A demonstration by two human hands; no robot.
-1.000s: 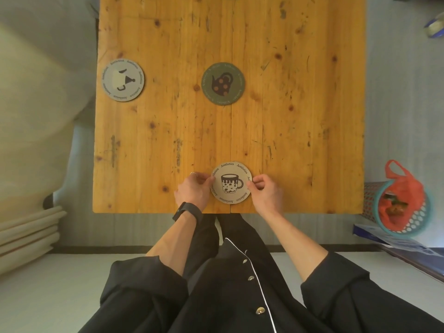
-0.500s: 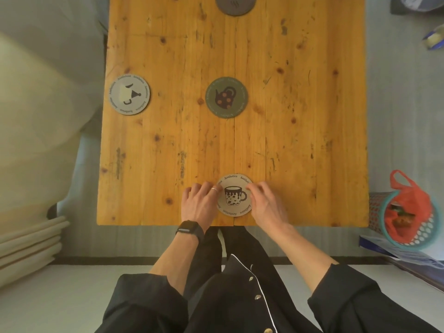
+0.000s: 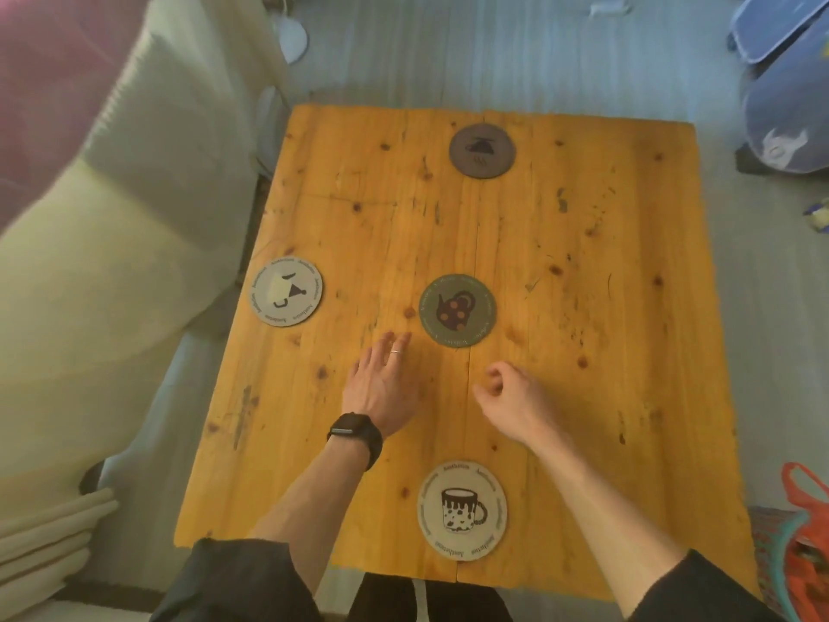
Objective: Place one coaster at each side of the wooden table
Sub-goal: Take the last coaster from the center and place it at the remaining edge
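The wooden table (image 3: 583,307) carries several round coasters. A beige coaster with a mug drawing (image 3: 462,510) lies at the near edge between my forearms. A light grey coaster (image 3: 286,293) sits at the left edge, and a dark brown coaster (image 3: 482,150) at the far edge. A green coaster with a teapot drawing (image 3: 457,310) lies in the middle. My left hand (image 3: 383,383) hovers flat, fingers apart, just left of and below the green coaster. My right hand (image 3: 511,401) is loosely curled, empty, below it.
A pale sofa or cushion (image 3: 112,244) borders the table's left side. A basket with an orange bag (image 3: 803,545) stands on the floor at the lower right. Blue bins (image 3: 785,83) sit at the upper right. The table's right side holds no coaster.
Both hands let go of the mug coaster at the near edge and moved forward toward the green coaster. The camera tilted up, so the far edge and dark coaster came into view.
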